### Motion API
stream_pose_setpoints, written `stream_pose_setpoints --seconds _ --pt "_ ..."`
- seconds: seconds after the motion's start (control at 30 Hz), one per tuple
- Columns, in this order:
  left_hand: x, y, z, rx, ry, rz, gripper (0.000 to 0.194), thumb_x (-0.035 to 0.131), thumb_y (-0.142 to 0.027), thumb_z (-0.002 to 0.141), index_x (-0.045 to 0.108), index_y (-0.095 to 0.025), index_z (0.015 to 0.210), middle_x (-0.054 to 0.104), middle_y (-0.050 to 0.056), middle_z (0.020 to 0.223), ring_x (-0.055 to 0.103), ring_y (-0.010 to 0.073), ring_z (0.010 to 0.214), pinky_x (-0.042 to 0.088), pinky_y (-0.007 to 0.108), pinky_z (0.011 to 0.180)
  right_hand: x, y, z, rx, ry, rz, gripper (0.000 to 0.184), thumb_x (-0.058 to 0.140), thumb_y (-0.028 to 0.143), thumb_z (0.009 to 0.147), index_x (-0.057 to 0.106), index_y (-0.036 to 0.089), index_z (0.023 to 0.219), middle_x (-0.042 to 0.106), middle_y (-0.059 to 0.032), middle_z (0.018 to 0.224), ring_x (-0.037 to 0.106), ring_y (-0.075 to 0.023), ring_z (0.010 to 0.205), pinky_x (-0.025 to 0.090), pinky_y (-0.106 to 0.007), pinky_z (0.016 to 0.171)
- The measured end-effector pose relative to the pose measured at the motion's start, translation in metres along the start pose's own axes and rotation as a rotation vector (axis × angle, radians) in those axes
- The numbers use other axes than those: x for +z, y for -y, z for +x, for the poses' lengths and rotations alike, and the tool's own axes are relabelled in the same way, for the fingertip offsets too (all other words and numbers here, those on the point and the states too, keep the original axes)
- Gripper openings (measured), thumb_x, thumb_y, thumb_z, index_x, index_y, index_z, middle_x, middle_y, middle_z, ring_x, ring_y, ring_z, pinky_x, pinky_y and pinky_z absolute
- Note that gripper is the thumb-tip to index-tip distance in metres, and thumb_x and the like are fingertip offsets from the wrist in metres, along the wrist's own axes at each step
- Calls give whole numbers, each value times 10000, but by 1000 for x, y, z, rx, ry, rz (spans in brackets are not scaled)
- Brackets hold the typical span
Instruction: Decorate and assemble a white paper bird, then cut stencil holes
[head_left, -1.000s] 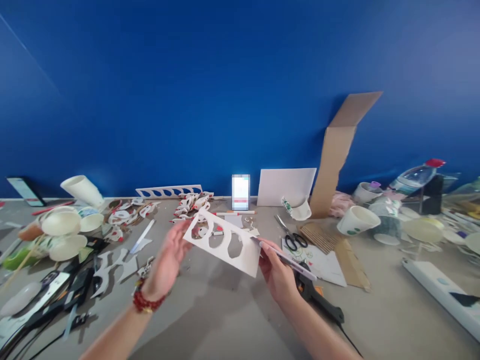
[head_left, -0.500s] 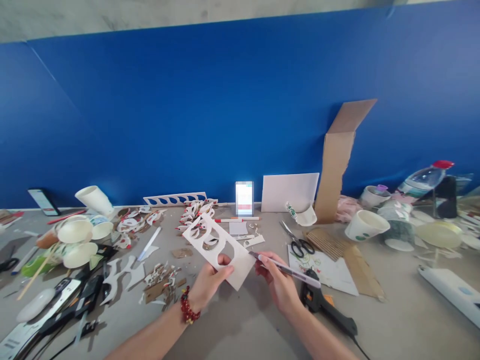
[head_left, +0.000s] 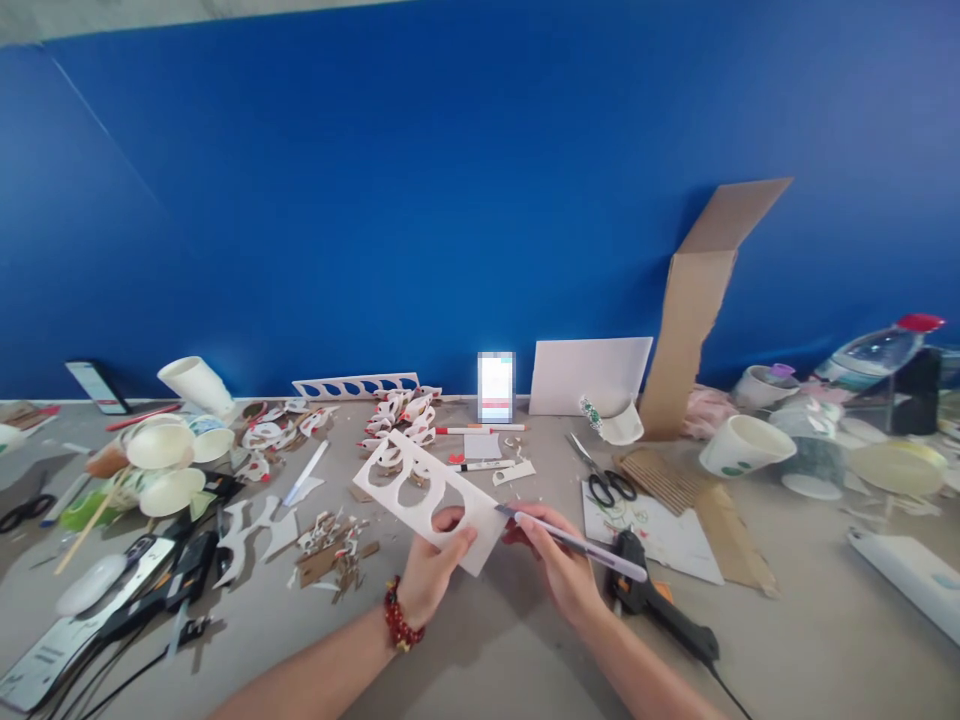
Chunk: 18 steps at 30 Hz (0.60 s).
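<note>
My left hand (head_left: 439, 562) grips a white board strip (head_left: 480, 502) between thumb and fingers, above the table. Rounded holes run along the strip, and it slants from upper left to lower right. Closed around a slim pale craft knife (head_left: 577, 545) is my right hand (head_left: 556, 570). The knife's dark blade (head_left: 505, 511) meets the strip's right edge; whether it is cutting in cannot be made out. Beyond the strip's far end lies a pile of small white cut-outs with red marks (head_left: 401, 412). A marker (head_left: 484, 466) rests behind the strip.
Black-handled scissors (head_left: 609, 486) and a black glue gun (head_left: 660, 600) lie right of my hands. Cardboard scraps (head_left: 341, 560) are scattered at left, near paper cups (head_left: 166, 440). A lit screen (head_left: 496, 388), a white board (head_left: 592, 375) and folded cardboard (head_left: 686, 340) stand by the blue wall.
The view has shifted slightly, so the table things sit a little differently in it. Both hands keep their holds, and the strip has tilted a little flatter.
</note>
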<state>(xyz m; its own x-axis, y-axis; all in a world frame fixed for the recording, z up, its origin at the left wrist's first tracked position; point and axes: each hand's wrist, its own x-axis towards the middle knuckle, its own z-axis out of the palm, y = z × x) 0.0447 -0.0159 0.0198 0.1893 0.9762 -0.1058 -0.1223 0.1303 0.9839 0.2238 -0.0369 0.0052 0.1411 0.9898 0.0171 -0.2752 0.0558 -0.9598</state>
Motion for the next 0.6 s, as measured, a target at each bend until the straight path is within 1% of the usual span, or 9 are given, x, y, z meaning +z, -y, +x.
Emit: stream_pose_setpoints --seconds 0.07,0.17,0.27,0.43,0.6 --pt "1 -1 -3 27 -15 11 388 682 -492 742 668 -135 892 679 67 824 582 196 733 466 297 669 2 2 0 26 20 33 284 702 443 785 717 184 901 705 -75 848 653 -210 727 534 -364 724" --pt "1 -8 -7 84 2 37 349 666 -474 761 660 -147 885 684 72 853 594 219 799 482 316 730 3 5 -1 60 52 60 308 703 467 774 715 184 897 696 -59 780 653 -210 706 533 -370 723" --pt "1 -12 -10 120 19 48 338 652 -478 766 654 -153 859 677 67 837 591 221 803 483 324 751 3 5 -1 66 59 72 310 702 466 776 712 181 898 694 -58 771 653 -213 717 531 -364 719" --pt "-3 -6 -8 107 -3 89 303 632 -450 789 652 -155 852 662 62 837 570 211 795 472 311 738 2 0 -1 60 74 78 275 697 429 795 712 180 911 702 -62 794 656 -207 734 521 -347 724" --pt "-7 1 -7 78 -19 101 306 634 -453 785 654 -154 850 646 56 809 554 206 773 460 307 717 2 1 -1 74 70 47 282 707 459 774 721 193 866 714 -65 825 655 -200 720 518 -342 718"
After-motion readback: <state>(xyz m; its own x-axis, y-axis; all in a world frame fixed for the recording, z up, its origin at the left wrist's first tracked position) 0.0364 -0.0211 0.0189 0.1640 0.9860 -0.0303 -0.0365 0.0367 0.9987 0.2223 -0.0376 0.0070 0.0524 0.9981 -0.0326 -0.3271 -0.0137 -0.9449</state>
